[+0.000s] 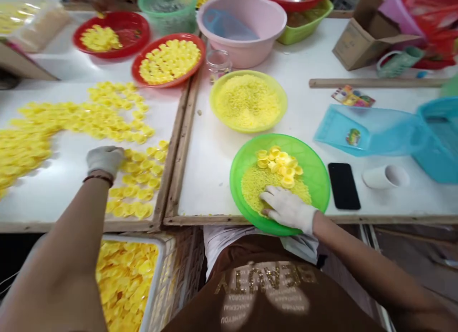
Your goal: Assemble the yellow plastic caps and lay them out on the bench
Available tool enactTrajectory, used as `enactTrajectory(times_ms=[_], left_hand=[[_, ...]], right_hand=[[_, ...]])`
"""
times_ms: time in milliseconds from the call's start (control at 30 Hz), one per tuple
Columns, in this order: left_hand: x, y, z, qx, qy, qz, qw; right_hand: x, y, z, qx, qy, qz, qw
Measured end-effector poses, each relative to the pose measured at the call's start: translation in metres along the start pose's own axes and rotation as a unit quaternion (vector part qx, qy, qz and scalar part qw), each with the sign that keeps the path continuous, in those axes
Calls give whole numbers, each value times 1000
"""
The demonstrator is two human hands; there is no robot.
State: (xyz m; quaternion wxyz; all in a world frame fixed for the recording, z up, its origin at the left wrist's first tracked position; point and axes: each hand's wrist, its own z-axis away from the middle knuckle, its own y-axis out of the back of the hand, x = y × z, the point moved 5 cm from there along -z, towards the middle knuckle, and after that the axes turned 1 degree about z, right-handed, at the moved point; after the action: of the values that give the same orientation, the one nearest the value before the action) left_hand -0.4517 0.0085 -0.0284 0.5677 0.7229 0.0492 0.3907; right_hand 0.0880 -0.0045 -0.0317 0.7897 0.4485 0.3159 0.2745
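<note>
Gloved in white, my left hand (105, 161) is over the left table with its fingers bent down beside the small yellow cups (143, 167); what its fingertips hold, if anything, is hidden. My right hand (286, 208), also gloved, rests with fingers spread on yellow granules (254, 186) in a green plate (238, 167). Several yellow cups (281, 162) lie in a heap on the granules, just beyond that hand. Behind the plate stands a yellow bowl (216, 110) of similar granules.
Red plates (134, 79) of yellow cups, a pink basin (246, 48) and a glass jar (219, 65) stand behind. On the right are a phone (343, 186), a white cup (382, 177) and a blue scoop (386, 131). A crate (161, 260) of yellow pieces sits below. Another person's hand shows top left.
</note>
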Motion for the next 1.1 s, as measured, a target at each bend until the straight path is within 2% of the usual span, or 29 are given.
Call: enactTrajectory(times_ms=[67, 100, 167, 200, 233, 267, 300, 367, 433, 467, 500, 533, 600, 667, 767, 867, 967, 1100], left_hand=[[23, -2, -1, 32, -2, -10, 999], [42, -3, 4, 51, -19, -6, 998], [99, -7, 28, 69, -121, 23, 990], [133, -12, 48, 61, -174, 45, 982], [166, -19, 70, 48, -216, 71, 973], [198, -30, 93, 11, -250, 96, 963], [228, -45, 115, -52, -276, 121, 952], [280, -83, 154, -188, -315, 133, 921], [316, -119, 176, -246, -344, 90, 902], [328, -135, 180, -256, -351, 55, 899], [337, -149, 181, -260, -354, 17, 898], [345, -160, 180, -263, -355, -18, 897], [354, -173, 179, -277, -357, -67, 890], [359, -172, 185, -275, -376, -105, 879], [359, -154, 201, -226, -426, -168, 860], [350, -143, 209, -220, -424, -191, 858], [345, -152, 201, -244, -392, -200, 864], [352, -166, 193, -252, -397, -231, 851]], right_hand=[[1, -4, -5, -39, -23, -27, 999], [3, -6, -7, -50, -34, -53, 997], [8, -7, -8, -44, -44, -136, 989], [11, -5, -8, -27, -46, -198, 979], [15, -3, -7, -5, -50, -274, 960], [20, 1, -6, 16, -57, -364, 929], [24, 4, -4, 30, -66, -464, 883], [33, 9, 0, 46, -83, -655, 749], [41, 15, 3, 63, -88, -788, 606], [45, 18, 4, 74, -88, -827, 550], [48, 20, 4, 85, -92, -852, 509], [52, 21, 5, 94, -96, -867, 480], [56, 21, 5, 105, -97, -883, 448], [58, 21, 5, 120, -87, -889, 434], [61, 22, 6, 145, -78, -892, 420], [63, 25, 6, 160, -81, -898, 402], [63, 29, 5, 159, -80, -902, 394], [62, 30, 5, 160, -76, -902, 394]])
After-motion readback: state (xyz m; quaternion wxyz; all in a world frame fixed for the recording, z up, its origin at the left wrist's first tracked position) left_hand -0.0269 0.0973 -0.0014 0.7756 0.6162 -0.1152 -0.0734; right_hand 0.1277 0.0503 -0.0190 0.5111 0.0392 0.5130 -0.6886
